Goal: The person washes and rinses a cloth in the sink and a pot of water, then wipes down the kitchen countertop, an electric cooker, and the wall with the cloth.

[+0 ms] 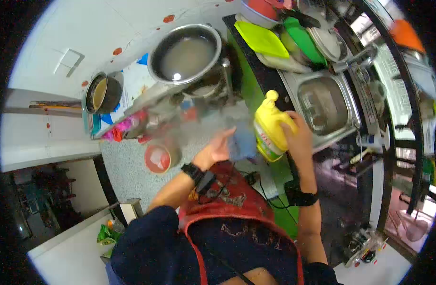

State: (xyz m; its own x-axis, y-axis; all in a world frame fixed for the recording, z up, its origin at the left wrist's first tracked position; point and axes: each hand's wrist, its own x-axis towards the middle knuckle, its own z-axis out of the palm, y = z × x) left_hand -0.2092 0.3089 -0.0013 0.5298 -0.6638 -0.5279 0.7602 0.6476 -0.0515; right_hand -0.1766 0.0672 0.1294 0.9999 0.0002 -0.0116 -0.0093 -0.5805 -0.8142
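Right grip [298, 132]: clamped on rounded jug [267, 124] | left grip [220, 146], at cloth [243, 142]: can't tell (blur)

The right hand [298, 135] grips a yellow bottle [271, 129] by its handle, near the metal sink [323, 105] set in the dark worktop [252, 59]. The left hand [219, 146] touches a blurred blue cloth [241, 141] just beside the bottle. A wide metal basin [160, 64] holds cloudy liquid; a smaller pot [114, 94] sits near the wall. A reddish bucket [147, 164] stands on the speckled floor [125, 175].
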